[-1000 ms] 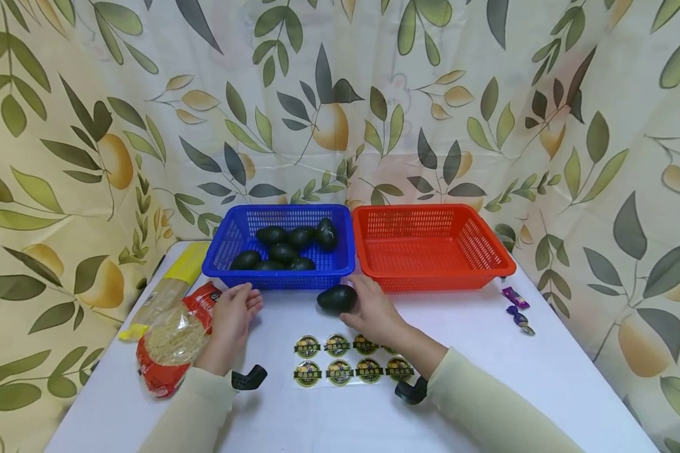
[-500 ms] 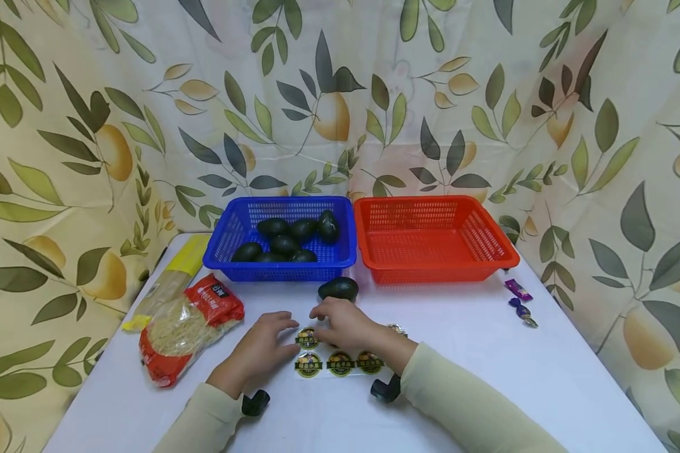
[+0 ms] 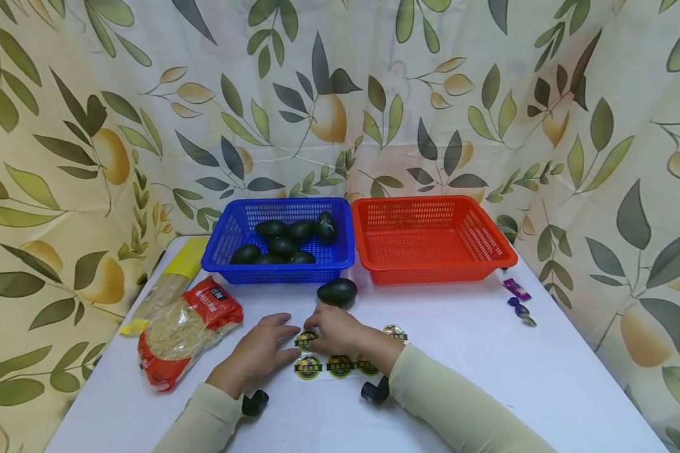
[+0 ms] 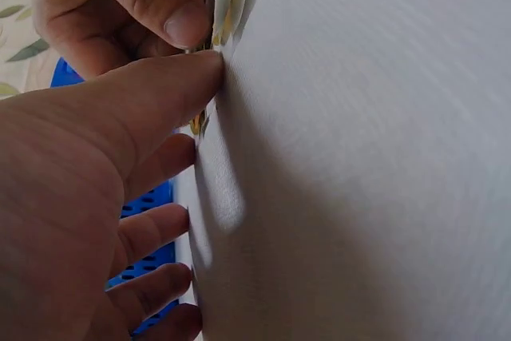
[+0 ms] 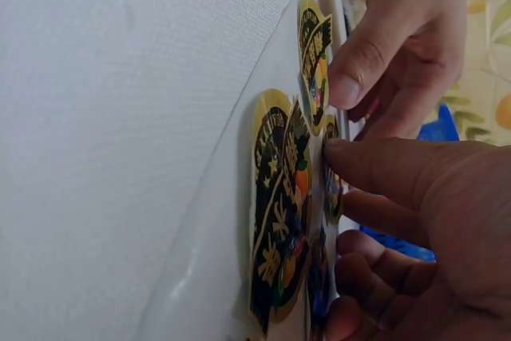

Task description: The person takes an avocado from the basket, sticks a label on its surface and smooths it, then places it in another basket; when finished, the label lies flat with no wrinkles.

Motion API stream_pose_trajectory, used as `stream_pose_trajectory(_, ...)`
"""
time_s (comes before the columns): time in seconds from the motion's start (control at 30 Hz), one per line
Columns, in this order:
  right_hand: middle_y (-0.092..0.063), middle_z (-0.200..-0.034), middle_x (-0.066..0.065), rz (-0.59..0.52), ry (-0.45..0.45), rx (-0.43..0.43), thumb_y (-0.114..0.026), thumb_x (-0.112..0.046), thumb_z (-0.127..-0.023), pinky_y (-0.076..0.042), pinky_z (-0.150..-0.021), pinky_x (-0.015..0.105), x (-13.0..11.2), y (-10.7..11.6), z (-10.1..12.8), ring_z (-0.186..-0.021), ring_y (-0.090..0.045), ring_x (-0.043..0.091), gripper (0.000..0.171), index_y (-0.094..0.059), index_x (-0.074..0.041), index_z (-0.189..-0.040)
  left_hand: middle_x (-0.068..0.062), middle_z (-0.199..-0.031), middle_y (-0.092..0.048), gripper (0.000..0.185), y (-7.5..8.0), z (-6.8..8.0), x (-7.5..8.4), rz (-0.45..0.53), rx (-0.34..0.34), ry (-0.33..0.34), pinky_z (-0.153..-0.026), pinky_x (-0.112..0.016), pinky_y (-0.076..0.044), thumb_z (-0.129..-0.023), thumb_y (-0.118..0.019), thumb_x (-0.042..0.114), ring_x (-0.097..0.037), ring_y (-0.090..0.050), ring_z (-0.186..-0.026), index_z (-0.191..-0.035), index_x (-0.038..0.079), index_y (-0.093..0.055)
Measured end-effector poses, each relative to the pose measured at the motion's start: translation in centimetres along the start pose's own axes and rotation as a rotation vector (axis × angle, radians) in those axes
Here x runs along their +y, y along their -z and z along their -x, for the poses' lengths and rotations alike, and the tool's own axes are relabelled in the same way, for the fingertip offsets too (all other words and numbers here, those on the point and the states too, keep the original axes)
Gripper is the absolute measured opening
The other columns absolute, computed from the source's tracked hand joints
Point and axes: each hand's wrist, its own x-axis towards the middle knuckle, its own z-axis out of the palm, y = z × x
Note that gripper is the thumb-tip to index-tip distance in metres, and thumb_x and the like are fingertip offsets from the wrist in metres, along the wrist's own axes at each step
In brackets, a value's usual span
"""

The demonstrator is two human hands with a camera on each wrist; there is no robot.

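A clear sheet of round green-and-gold stickers [image 3: 340, 366] lies on the white table [image 3: 487, 365] in front of me. My left hand [image 3: 277, 345] rests on the sheet's left end, its straight thumb [image 4: 204, 65] pressing the sheet down. My right hand [image 3: 323, 330] is curled over the upper row, and its thumb [image 5: 339, 148] and forefinger pinch the edge of a sticker [image 5: 315, 61] that lifts off the sheet. One dark avocado [image 3: 337, 292] lies loose just beyond both hands.
A blue basket [image 3: 221, 248] with several avocados stands at the back, an empty red basket [image 3: 487, 251] to its right. A red noodle bag [image 3: 187, 330] and a yellow packet [image 3: 175, 277] lie on the left. Wrapped candies [image 3: 518, 301] sit near the right edge.
My right hand let go of the loose avocado and drew back to the sticker sheet. My left hand moved right from beside the noodle bag onto the sheet's left end.
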Motion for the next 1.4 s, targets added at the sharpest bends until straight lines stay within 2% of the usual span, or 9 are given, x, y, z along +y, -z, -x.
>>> stream_pose_trajectory(0.2,-0.064,-0.094,-0.007,-0.067,0.015,0.033,-0.076,-0.017,-0.093,-0.052,-0.086,0.027,0.4,-0.1,0.1,-0.089,-0.056,0.008,0.008,-0.071,-0.018,-0.099,-0.007,-0.158,-0.049,0.052,-0.3,-0.3,0.2,-0.015,0.002,-0.02,-0.117,-0.056,-0.042,-0.091,-0.079,0.044,-0.033,-0.043,-0.147,-0.137,0.021,-0.069)
stream_pose_trajectory(0.27,-0.063,-0.088,-0.008,-0.111,0.023,0.044,-0.073,-0.012,-0.094,-0.051,-0.08,0.025,0.5,-0.1,0.2,-0.083,-0.055,0.007,0.008,-0.068,-0.018,-0.095,-0.007,-0.157,-0.049,0.052,-0.4,-0.3,0.2,-0.013,0.005,-0.031,-0.117,-0.056,-0.042,-0.091,-0.079,0.044,-0.033,-0.043,-0.147,-0.136,0.021,-0.069)
stream_pose_trajectory(0.57,-0.063,-0.088,-0.008,-0.362,0.037,0.085,-0.069,-0.012,-0.099,-0.052,-0.076,0.024,1.7,1.7,2.6,-0.083,-0.058,0.008,0.01,-0.062,-0.019,-0.1,-0.008,-0.159,-0.046,0.052,-0.9,-0.6,0.7,0.018,-0.005,-0.028,-0.118,-0.058,-0.039,-0.093,-0.077,0.042,-0.035,-0.04,-0.149,-0.14,0.022,-0.065)
stream_pose_trajectory(0.73,-0.064,-0.088,-0.007,-0.418,0.044,0.084,-0.072,-0.011,-0.095,-0.053,-0.077,0.023,2.8,2.9,3.8,-0.082,-0.059,0.008,0.014,-0.062,-0.014,-0.105,-0.009,-0.148,-0.057,0.05,-1.4,-0.6,2.1,0.185,0.067,-0.063,-0.116,-0.057,-0.042,-0.098,-0.07,0.043,-0.032,-0.049,-0.141,-0.14,0.016,-0.063)
stream_pose_trajectory(0.9,-0.066,-0.09,-0.004,-0.449,0.039,0.1,-0.073,-0.01,-0.094,-0.054,-0.076,0.024,3.4,3.9,4.4,-0.084,-0.061,0.009,0.025,-0.06,-0.006,-0.114,0.003,-0.104,-0.072,0.024,-1.4,-1.4,4.3,0.4,0.134,-0.053,-0.086,-0.041,-0.057,-0.103,-0.065,0.039,-0.017,-0.066,-0.099,-0.113,0.018,-0.071)
stream_pose_trajectory(1.0,-0.067,-0.097,0.0,-0.485,-0.007,0.153,-0.073,-0.013,-0.094,-0.055,-0.074,0.025,3.8,4.1,4.7,-0.086,-0.062,0.012,0.031,-0.06,-0.005,-0.12,0.003,-0.088,-0.071,0.016,-1.1,-2.4,5.4,0.48,0.164,-0.026,-0.069,-0.031,-0.053,-0.104,-0.065,0.032,-0.012,-0.062,-0.08,-0.098,0.018,-0.07)
stream_pose_trajectory(1.13,-0.068,-0.108,0.004,-0.557,-0.152,0.291,-0.073,-0.023,-0.096,-0.055,-0.07,0.028,4.6,3.8,5.0,-0.089,-0.064,0.015,0.035,-0.061,-0.007,-0.126,0.002,-0.086,-0.072,0.017,-0.8,-3.9,6.4,0.519,0.217,-0.02,-0.067,-0.029,-0.05,-0.104,-0.065,0.027,-0.011,-0.06,-0.077,-0.094,0.015,-0.071)
stream_pose_trajectory(1.27,-0.072,-0.101,0.005,-0.601,-0.275,0.408,-0.071,-0.03,-0.099,-0.054,-0.073,0.029,5.7,3.4,4.9,-0.086,-0.064,0.015,0.023,-0.069,-0.01,-0.11,0.001,-0.084,-0.072,0.018,-0.5,-5.7,7.0,0.536,0.267,-0.006,-0.067,-0.029,-0.05,-0.103,-0.064,0.026,-0.013,-0.06,-0.077,-0.094,0.013,-0.073)
stream_pose_trajectory(1.4,-0.071,-0.088,0.003,-0.568,-0.324,0.483,-0.069,-0.029,-0.1,-0.052,-0.071,0.03,6.5,3.5,4.3,-0.078,-0.061,0.015,0.018,-0.073,-0.013,-0.094,0.0,-0.083,-0.072,0.02,-0.5,-7.4,7.6,0.56,0.298,0.048,-0.066,-0.028,-0.051,-0.102,-0.066,0.028,-0.013,-0.062,-0.076,-0.094,0.011,-0.073)
